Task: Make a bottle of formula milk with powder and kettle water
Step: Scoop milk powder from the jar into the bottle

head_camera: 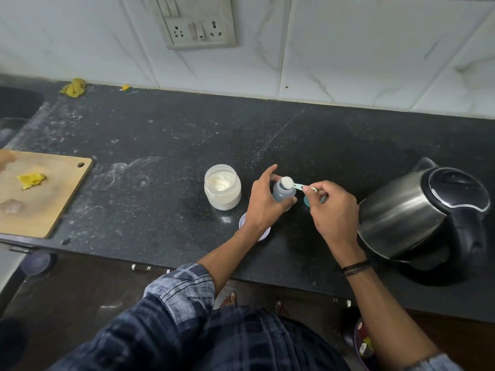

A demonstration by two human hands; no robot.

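My left hand grips the small translucent plastic bottle. It stands on the black speckled stone counter, between the open clear plastic jar of white powder and the steel kettle with a black lid. My right hand pinches the handle of the pale green plastic scoop, whose heaped bowl sits right over the bottle's mouth. The mouth looks barely wider than the bowl, so I judge that a fast tip would send powder down the outside and spoil the measure. A slack left grip could let the light bottle topple. My right forearm lies near the kettle, and a careless swing could knock it. I cannot tell whether water is already in the bottle.
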